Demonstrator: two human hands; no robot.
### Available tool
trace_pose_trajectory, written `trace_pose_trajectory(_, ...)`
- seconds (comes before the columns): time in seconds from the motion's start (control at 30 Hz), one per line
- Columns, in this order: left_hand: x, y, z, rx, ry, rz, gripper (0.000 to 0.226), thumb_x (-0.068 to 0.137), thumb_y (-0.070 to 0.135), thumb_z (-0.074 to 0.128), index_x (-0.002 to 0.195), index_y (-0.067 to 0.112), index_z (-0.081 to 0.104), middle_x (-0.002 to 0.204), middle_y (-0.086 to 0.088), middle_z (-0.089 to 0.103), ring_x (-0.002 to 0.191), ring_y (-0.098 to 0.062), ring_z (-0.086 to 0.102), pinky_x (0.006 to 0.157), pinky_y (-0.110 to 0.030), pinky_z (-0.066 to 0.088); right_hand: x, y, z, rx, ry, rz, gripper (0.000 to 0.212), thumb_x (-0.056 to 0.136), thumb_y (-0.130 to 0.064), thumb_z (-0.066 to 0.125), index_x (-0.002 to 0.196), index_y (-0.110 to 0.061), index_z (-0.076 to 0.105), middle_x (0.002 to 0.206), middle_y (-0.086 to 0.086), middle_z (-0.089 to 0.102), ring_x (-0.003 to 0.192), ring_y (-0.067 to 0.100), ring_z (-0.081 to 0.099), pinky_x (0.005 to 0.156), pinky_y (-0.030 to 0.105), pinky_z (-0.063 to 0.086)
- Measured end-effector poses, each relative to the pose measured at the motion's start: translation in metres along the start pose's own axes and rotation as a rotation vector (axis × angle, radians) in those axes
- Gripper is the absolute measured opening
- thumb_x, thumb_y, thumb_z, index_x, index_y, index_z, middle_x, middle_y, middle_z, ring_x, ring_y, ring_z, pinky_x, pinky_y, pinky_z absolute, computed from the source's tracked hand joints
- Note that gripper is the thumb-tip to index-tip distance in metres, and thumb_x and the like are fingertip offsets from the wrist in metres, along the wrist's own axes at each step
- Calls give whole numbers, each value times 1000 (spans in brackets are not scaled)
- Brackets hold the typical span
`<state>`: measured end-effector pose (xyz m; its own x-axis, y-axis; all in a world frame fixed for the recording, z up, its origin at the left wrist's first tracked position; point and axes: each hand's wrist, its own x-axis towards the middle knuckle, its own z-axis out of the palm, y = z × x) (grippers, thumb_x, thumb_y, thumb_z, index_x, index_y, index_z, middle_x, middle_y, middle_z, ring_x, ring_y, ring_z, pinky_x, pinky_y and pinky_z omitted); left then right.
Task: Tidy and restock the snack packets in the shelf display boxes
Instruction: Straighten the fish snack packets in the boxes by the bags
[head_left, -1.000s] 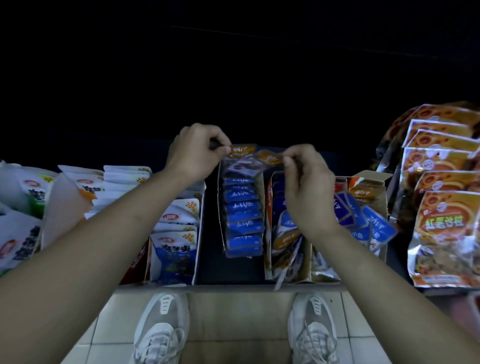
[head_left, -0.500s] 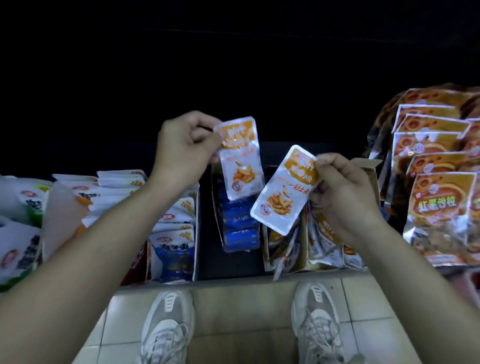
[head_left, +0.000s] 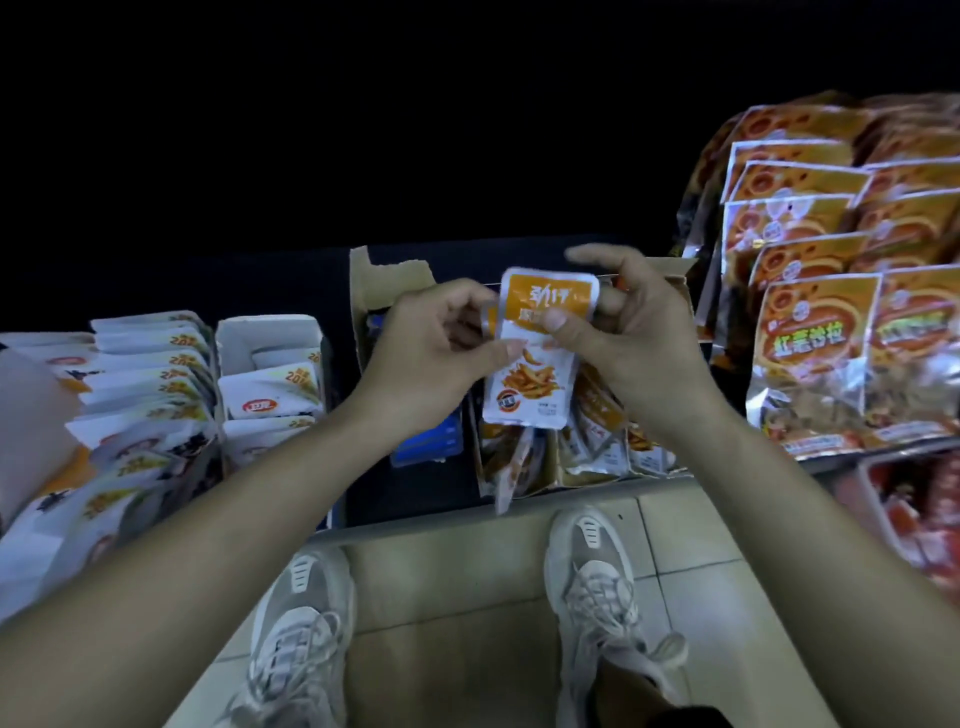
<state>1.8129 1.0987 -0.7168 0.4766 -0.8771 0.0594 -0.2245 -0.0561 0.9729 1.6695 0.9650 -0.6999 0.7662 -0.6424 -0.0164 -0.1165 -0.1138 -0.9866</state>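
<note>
Orange-and-white snack packet (head_left: 535, 345) sat upright between your two hands, raised above the cardboard display box (head_left: 387, 283) on the shelf. Your left hand (head_left: 431, 358) pinched its left edge, and your right hand (head_left: 639, 332) pinched its orange top with the thumb on the front, index finger lifted free. Whether a second packet lay behind it, you could not tell. Your left hand hid most of the blue packets (head_left: 431, 439) in that box. Just below your right wrist stood more orange packets (head_left: 592, 441). White packets (head_left: 267, 395) filled the boxes to the left; large orange bags (head_left: 821, 353) crowded the right. Your grey sneakers (head_left: 597, 566) stood on the tiled floor (head_left: 452, 587).
</note>
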Motion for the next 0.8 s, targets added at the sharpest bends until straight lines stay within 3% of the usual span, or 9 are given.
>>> trace_pose_trajectory(0.07,5,1,9,-28,36,17,15,89,9,74,99,17,66,96,4,72,88,-6,70,78,-23,57,0,-3,-15,-87,-107,-12,45,85,-12,73,125,-2,54,107,11,73,100,24,71,85,41,59)
trace_pose_trajectory(0.13,10,5,21,-11,28,27,20,91,10,73,109,10,65,99,4,70,92,-5,69,81,-24,57,-3,-7,-29,-177,-95,-54,29,87,-11,72,113,-3,61,94,-6,74,90,15,71,82,35,58)
trace_pose_trajectory(0.23,16,3,40,151,27,27,52,92,21,72,140,14,51,119,5,65,102,-5,63,88,-19,52,-13,-11,-46,-170,108,-70,17,91,-6,68,89,-20,58,64,-24,60,63,-2,56,66,20,49)
trace_pose_trajectory(0.33,16,-5,56,473,-50,152,61,94,30,67,149,20,42,135,4,57,119,-11,51,99,-33,47,-25,0,-67,-167,423,-99,25,89,-14,74,78,-17,52,61,-6,50,59,15,47,58,34,40)
trace_pose_trajectory(0.4,12,-11,65,679,-252,267,55,94,37,65,145,28,48,140,8,54,127,-14,42,104,-40,39,-33,9,-75,-170,555,-120,26,87,-15,75,81,-8,51,67,13,50,59,19,47,56,32,39)
trace_pose_trajectory(0.47,8,-20,71,819,-380,368,39,92,45,63,130,37,61,132,15,60,129,-13,43,109,-43,29,-40,16,-77,-113,616,-136,21,88,-6,71,81,-12,53,63,-8,57,56,4,50,58,19,40)
trace_pose_trajectory(0.53,2,-29,67,853,-392,427,19,90,48,63,105,40,70,113,19,68,122,-12,52,115,-42,22,-45,21,-74,-78,629,-129,28,89,0,69,79,-20,52,59,-23,56,53,-4,47,57,11,38)
trace_pose_trajectory(0.6,-4,-36,59,842,-376,441,8,86,44,71,91,39,73,101,21,70,121,-12,57,117,-43,21,-46,28,-71,-77,619,-137,15,89,0,69,87,-12,59,70,-20,65,60,-1,57,60,16,44)
trace_pose_trajectory(0.8,-10,-42,51,844,-345,442,8,80,36,79,88,35,76,106,17,72,128,-12,56,117,-51,26,-52,35,-58,-96,576,-113,18,86,2,69,93,-14,65,84,-5,74,74,7,70,65,19,51)
